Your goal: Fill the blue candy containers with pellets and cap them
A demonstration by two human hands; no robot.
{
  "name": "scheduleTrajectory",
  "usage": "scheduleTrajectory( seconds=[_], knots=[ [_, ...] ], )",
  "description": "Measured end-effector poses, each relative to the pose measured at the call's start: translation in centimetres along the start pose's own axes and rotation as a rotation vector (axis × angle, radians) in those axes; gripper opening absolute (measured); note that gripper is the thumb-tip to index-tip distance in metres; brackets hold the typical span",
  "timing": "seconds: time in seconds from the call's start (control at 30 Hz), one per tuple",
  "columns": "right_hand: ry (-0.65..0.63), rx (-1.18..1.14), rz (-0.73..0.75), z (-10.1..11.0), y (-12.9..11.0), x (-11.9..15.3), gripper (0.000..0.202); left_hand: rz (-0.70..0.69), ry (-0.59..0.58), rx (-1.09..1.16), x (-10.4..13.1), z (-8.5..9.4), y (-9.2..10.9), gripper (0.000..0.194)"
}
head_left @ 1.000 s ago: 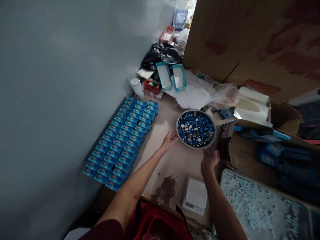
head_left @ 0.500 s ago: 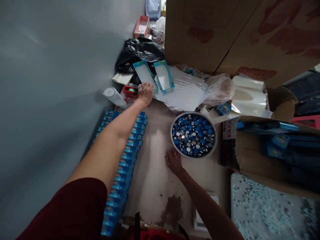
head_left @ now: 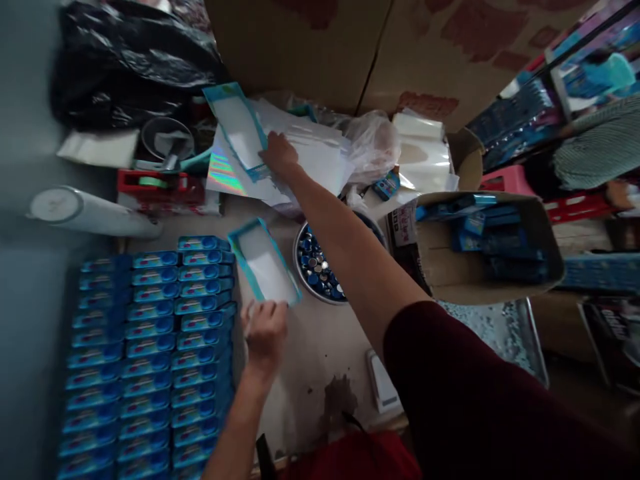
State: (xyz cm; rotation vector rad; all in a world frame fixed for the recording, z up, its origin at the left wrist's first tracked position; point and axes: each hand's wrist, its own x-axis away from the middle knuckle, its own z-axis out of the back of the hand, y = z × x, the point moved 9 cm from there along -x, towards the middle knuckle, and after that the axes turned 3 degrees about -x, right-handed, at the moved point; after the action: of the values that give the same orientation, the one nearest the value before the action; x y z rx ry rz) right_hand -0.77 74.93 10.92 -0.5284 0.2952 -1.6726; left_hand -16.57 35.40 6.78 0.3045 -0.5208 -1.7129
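My left hand is closed on the near end of a blue-edged tray with a white inside, held over the table beside the rows of blue boxes. Farther off, my right hand reaches across the round bowl of blue and silver caps. Its fingers are closed on the right edge of a second blue-edged tray, which lies over white and shiny sheets. My right forearm hides part of the bowl.
At the left stand a white roll and a red tape dispenser, with a black bag behind. An open carton holds blue packs at the right. A white device lies near the front edge.
My left hand has come back towards me with one tray. My right hand has moved from beside the bowl to the other tray. The view has shifted, showing more blue boxes.
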Motion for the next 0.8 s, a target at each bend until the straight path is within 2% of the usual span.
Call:
scheduleTrajectory(
  seconds=[0.07,0.13,0.2,0.27,0.33,0.4,0.43,0.47,0.53,0.6,0.67,0.73,0.8],
  knots=[
    [-0.026,0.024,0.016,-2.0,-0.2,1.4,0.037,0.041,-0.103,0.013,6.9,-3.3,-1.3,0.04],
    [-0.005,-0.019,0.06,-2.4,-0.1,6.6,0.04,0.035,-0.19,0.012,12.0,-5.6,-2.4,0.044],
    [-0.047,-0.085,0.139,-2.4,0.7,14.6,0.051,0.007,-0.25,-0.041,15.1,-6.9,-3.2,0.05],
    [-0.09,-0.132,0.185,-2.4,2.9,24.5,0.062,-0.015,-0.299,-0.107,16.9,-7.7,-3.5,0.056],
    [-0.126,-0.145,0.178,-3.2,6.5,34.9,0.068,-0.022,-0.356,-0.156,18.1,-8.4,-3.6,0.059],
    [-0.071,-0.183,0.085,-4.1,12.0,44.3,0.079,-0.036,-0.403,-0.184,19.2,-9.1,-3.5,0.063],
    [-0.077,-0.189,0.056,-5.0,14.7,48.4,0.085,-0.048,-0.412,-0.193,19.8,-9.3,-3.3,0.065],
    [-0.021,-0.199,-0.017,-5.4,17.7,52.0,0.087,-0.061,-0.406,-0.2,20.5,-9.2,-3.2,0.068],
    [0.021,-0.218,-0.111,-5.9,22.3,57.8,0.085,-0.077,-0.362,-0.204,21.8,-8.4,-2.7,0.069],
    [-0.075,-0.193,-0.16,-6.5,24.4,61.3,0.081,-0.081,-0.308,-0.187,23.2,-6.9,-2.0,0.063],
    [-0.191,-0.145,-0.176,-6.6,24.6,62.8,0.076,-0.064,-0.261,-0.148,24.1,-5.3,-1.5,0.057],
    [-0.295,-0.095,-0.176,-6.9,24.1,62.4,0.074,0.006,-0.213,-0.096,24.5,-4.0,-1.4,0.048],
    [-0.371,-0.021,-0.165,-7.8,23.8,60.9,0.074,0.101,-0.155,-0.038,24.4,-3.5,-1.3,0.038]
  ],
)
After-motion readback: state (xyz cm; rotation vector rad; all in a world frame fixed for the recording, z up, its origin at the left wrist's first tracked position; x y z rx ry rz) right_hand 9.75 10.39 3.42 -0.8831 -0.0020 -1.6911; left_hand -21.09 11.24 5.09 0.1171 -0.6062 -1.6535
